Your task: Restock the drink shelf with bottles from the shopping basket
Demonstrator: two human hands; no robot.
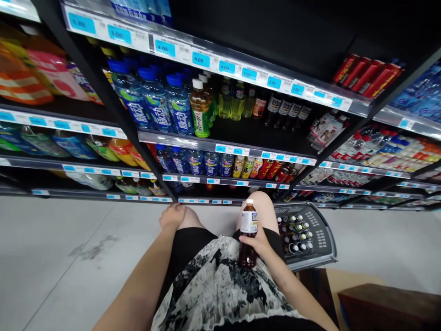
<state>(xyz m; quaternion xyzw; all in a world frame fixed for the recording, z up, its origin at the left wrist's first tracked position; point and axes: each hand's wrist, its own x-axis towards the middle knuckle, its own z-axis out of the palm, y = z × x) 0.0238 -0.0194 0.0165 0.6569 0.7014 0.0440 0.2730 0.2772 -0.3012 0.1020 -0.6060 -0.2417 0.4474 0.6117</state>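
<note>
My right hand [260, 241] is wrapped round a bottle of dark brown drink [248, 222] with a white cap and a pale label. The bottle stands upright before my lap, near my right knee. My left hand [172, 216] lies over my left knee and holds nothing; its fingertips are partly hidden. Beside my right leg is a grey basket [324, 230] with several capped bottles [298, 234] inside.
Ahead stand drink shelves [227, 142] with price labels, holding blue-capped bottles [151, 96], a green-labelled tea bottle [200, 110], dark bottles [285, 110] and red cans [368, 76]. Cardboard boxes [389, 303] lie at right behind the basket. Pale floor [51, 248] extends left.
</note>
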